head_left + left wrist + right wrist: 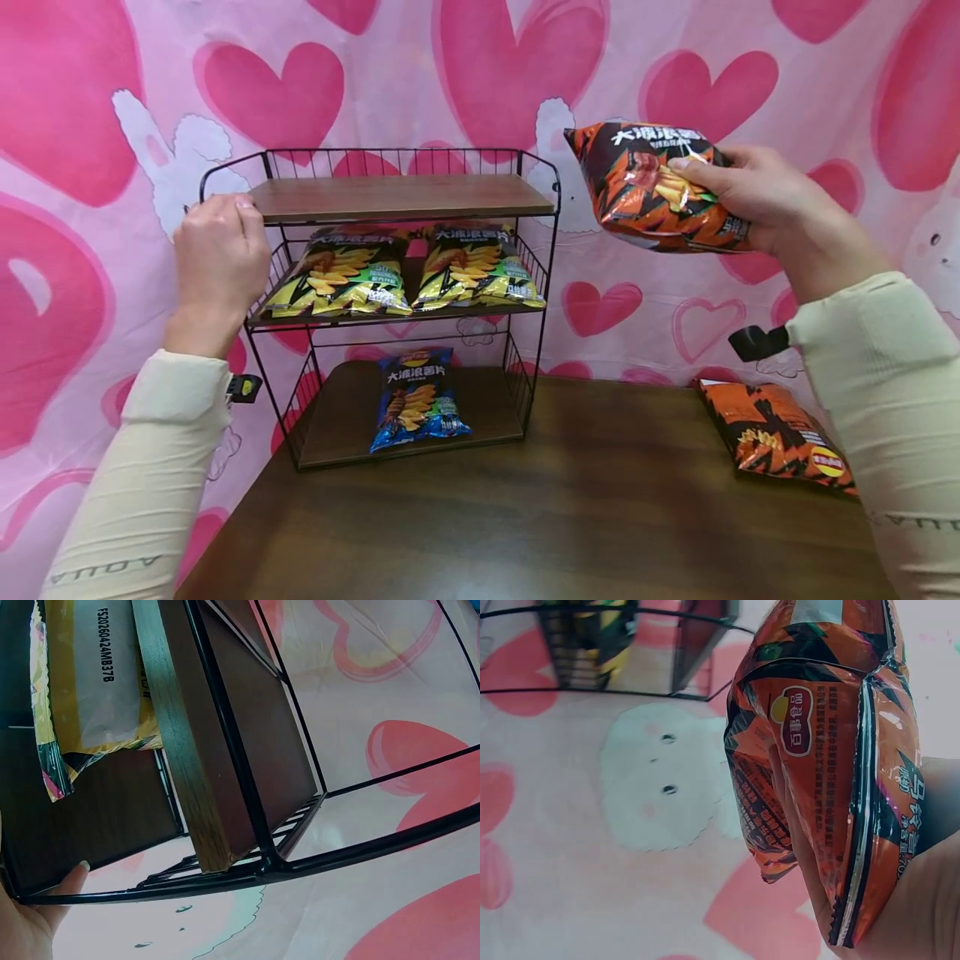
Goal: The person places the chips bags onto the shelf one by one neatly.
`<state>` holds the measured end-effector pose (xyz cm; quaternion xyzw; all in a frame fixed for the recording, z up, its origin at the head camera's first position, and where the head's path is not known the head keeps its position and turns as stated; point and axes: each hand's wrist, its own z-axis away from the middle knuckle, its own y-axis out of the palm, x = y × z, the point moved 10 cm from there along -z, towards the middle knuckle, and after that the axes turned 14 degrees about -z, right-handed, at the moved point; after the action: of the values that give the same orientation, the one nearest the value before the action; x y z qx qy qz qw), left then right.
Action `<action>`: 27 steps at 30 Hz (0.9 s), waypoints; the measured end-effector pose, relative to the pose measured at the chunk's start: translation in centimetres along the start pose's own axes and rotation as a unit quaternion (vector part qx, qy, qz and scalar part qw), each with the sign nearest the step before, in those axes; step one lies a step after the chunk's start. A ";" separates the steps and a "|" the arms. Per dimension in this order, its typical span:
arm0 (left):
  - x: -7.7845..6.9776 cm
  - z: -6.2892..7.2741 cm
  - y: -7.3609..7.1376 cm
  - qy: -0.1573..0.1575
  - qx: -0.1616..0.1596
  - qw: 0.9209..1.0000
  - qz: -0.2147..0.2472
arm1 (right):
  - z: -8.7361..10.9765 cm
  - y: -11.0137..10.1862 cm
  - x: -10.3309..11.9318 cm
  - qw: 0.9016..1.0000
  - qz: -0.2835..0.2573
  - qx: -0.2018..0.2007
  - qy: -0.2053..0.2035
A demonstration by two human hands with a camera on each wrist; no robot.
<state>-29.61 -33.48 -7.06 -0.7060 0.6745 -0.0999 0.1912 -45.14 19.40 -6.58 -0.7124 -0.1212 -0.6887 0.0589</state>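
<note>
My left hand (222,250) grips the front left corner of a black wire rack (405,197) with brown wooden shelves. In the left wrist view, the thumb (69,889) lies by the rack's dark metal bar. Raised in the air to the right of the rack, my right hand (780,200) holds an orange and black bag of potato chips (648,196) by its right side, thumb on the front. The right wrist view shows the bag's seamed back (825,750), with fingers partly hidden behind it.
Two yellow and black chip bags (341,271) (480,267) lean side by side on the middle shelf. On the bottom shelf lies a blue chip bag (416,400). Another orange chip bag (776,429) lies on the brown table (570,517) at right. Behind hangs a pink heart-patterned cloth (450,75).
</note>
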 end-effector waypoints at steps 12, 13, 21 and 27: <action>-0.4 0.0 -0.3 0.000 -0.019 1.000 0.001 | -2.2 5.4 4.1 0.999 -0.032 0.009 0.008; -0.4 0.0 -0.3 0.000 -0.020 1.000 0.001 | -2.4 6.1 4.2 0.999 -0.030 0.011 0.006; -0.7 0.1 -0.4 0.004 -0.026 1.000 0.002 | -3.6 11.2 5.0 0.999 0.028 0.008 -0.023; -1.0 0.2 -0.5 0.002 -0.030 1.000 0.001 | -4.5 14.2 5.0 0.996 0.072 0.003 -0.044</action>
<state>-29.12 -32.47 -6.92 -0.7103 0.6786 -0.0808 0.1688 -45.80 4.99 -0.24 -0.7490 -0.0743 -0.6500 0.1050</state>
